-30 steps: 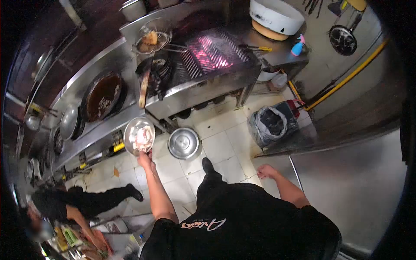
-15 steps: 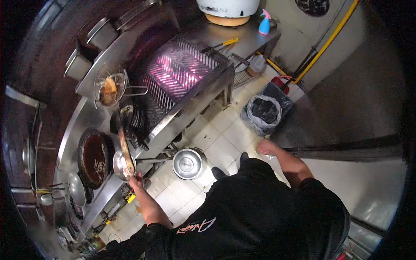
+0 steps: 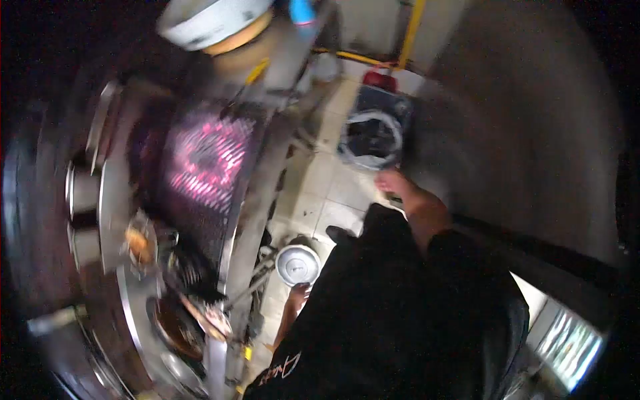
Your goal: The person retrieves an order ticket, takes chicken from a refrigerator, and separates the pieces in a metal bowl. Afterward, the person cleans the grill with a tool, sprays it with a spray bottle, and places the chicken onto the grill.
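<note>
My left hand (image 3: pixel 299 293) is low at my side, overlapping the near edge of a round silver lidded pot (image 3: pixel 297 264) on the floor. Motion smears its fingers; I cannot tell whether it touches the pot. My right hand (image 3: pixel 392 183) hangs just in front of a bin (image 3: pixel 371 161) lined with a clear bag. Its fingers look curled in, with nothing visible in them. On the counter's edge at left, a small pan (image 3: pixel 222 320) with whitish contents has a long wooden-looking tool (image 3: pixel 203 318) lying across it. Beside it sits a dark wok (image 3: pixel 175 328) with reddish-brown liquid.
A slatted grill (image 3: pixel 210 160) glows pink on the counter. A strainer (image 3: pixel 141 241) with browned food rests left of it. A large white pot (image 3: pixel 217 23), a blue bottle (image 3: pixel 303 12) and yellow-handled tongs (image 3: pixel 256 71) are at the back. Pale tiles (image 3: pixel 337 180) cover the floor.
My left hand has left the small pan and moved right, to the lidded pot. The view has swung, so the counter sits lower and further left. My right hand is closer to the bin.
</note>
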`<state>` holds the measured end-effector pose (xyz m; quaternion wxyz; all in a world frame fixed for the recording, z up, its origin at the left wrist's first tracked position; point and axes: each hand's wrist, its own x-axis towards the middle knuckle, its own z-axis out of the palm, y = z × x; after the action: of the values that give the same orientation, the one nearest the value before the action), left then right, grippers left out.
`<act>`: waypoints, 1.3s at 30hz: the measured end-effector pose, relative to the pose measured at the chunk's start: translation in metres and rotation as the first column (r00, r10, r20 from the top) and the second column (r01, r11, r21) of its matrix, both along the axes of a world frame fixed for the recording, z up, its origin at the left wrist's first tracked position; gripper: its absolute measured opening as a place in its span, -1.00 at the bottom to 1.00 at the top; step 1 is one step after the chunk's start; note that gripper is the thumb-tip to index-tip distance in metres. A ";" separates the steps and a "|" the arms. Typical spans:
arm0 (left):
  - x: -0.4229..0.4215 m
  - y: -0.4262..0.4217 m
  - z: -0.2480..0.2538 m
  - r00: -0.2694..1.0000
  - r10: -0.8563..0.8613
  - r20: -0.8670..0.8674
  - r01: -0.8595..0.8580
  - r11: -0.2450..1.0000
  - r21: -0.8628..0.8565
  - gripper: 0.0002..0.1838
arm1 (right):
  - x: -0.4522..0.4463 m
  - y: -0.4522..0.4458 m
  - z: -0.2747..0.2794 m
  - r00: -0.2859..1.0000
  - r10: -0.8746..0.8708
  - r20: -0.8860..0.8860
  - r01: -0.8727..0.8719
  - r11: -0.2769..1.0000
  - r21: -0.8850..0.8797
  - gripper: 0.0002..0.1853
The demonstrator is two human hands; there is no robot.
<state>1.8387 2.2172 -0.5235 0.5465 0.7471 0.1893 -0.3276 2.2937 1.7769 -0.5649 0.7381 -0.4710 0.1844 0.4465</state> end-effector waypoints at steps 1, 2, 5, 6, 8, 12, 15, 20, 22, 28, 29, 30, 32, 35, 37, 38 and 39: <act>0.016 -0.001 -0.030 0.925 -0.334 0.182 0.278 0.920 0.275 -0.69 | 0.010 0.002 0.029 0.987 -0.153 -0.054 0.156 0.987 0.044 -0.73; 0.047 0.011 -0.035 0.917 -0.389 0.088 0.384 0.921 0.073 -0.74 | 0.032 -0.001 0.009 0.976 -0.196 -0.097 0.193 0.981 -0.034 -0.72; 0.150 -0.025 0.085 0.965 0.262 -0.011 -0.262 0.963 -0.070 -0.77 | 0.091 -0.014 0.014 0.949 -0.312 -0.047 0.292 0.924 -0.246 -0.71; 0.162 -0.016 0.077 0.958 0.285 -0.005 -0.284 0.953 -0.105 -0.73 | 0.103 -0.022 0.008 0.940 -0.340 -0.013 0.319 0.894 -0.315 -0.69; 0.190 -0.016 0.091 0.874 0.471 -0.117 -0.485 0.857 -0.176 -0.71 | 0.151 -0.058 -0.041 0.925 -0.380 0.026 0.370 0.879 -0.300 -0.72; 0.187 -0.007 0.111 0.943 0.333 -0.012 -0.331 0.941 0.076 -0.79 | 0.254 -0.086 0.020 0.820 -0.419 0.390 0.508 0.846 -0.158 -0.80; 0.149 0.000 0.093 0.790 0.494 -0.362 -0.527 0.850 0.009 -0.80 | 0.374 -0.094 -0.012 0.633 -0.472 0.614 0.631 0.774 -0.056 -0.83; 0.186 -0.033 0.150 0.714 0.556 -0.425 -0.582 0.809 0.080 -0.77 | 0.516 -0.110 -0.018 0.529 0.042 0.847 0.624 0.657 -0.423 -0.69; 0.182 -0.043 0.159 0.662 0.606 -0.441 -0.645 0.760 0.077 -0.76 | 0.556 -0.114 -0.023 0.420 0.295 0.858 0.550 0.670 -0.499 -0.60; 0.190 -0.046 0.181 0.492 0.718 -0.492 -0.814 0.580 0.032 -0.71 | 0.689 -0.176 -0.074 0.017 0.786 0.618 0.519 0.521 -0.678 -0.37; 0.193 -0.049 0.181 0.476 0.724 -0.499 -0.823 0.567 0.039 -0.70 | 0.688 -0.170 -0.061 0.081 0.822 0.563 0.492 0.458 -0.740 -0.38; 0.202 -0.059 0.192 0.475 0.729 -0.492 -0.794 0.596 0.117 -0.71 | 0.690 -0.162 -0.053 0.241 0.811 0.532 0.420 0.407 -0.811 -0.40; 0.226 -0.077 0.201 0.494 0.722 -0.484 -0.703 0.659 0.266 -0.73 | 0.692 -0.148 -0.035 0.516 0.736 0.438 0.289 0.332 -0.898 -0.41; 0.196 -0.085 0.189 0.448 0.713 -0.540 -0.832 0.554 0.040 -0.78 | 0.692 -0.131 -0.009 0.738 0.614 0.280 0.125 0.284 -0.951 -0.39; 0.212 -0.090 0.200 0.442 0.668 -0.599 -0.800 0.596 0.074 -0.81 | 0.686 -0.120 0.002 0.814 0.545 0.202 0.050 0.280 -0.959 -0.36; 0.211 -0.091 0.201 0.422 0.652 -0.630 -0.797 0.598 0.083 -0.82 | 0.679 -0.111 0.013 0.835 0.521 0.179 0.033 0.276 -0.961 -0.34; 0.212 -0.091 0.199 0.406 0.634 -0.658 -0.796 0.599 0.087 -0.82 | 0.669 -0.100 0.021 0.838 0.515 0.181 0.039 0.274 -0.961 -0.32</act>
<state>2.0505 2.1262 -0.3244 0.6218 0.3630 0.6217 -0.3084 2.9625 1.6765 -0.5442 0.2626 -0.9234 0.1509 0.2358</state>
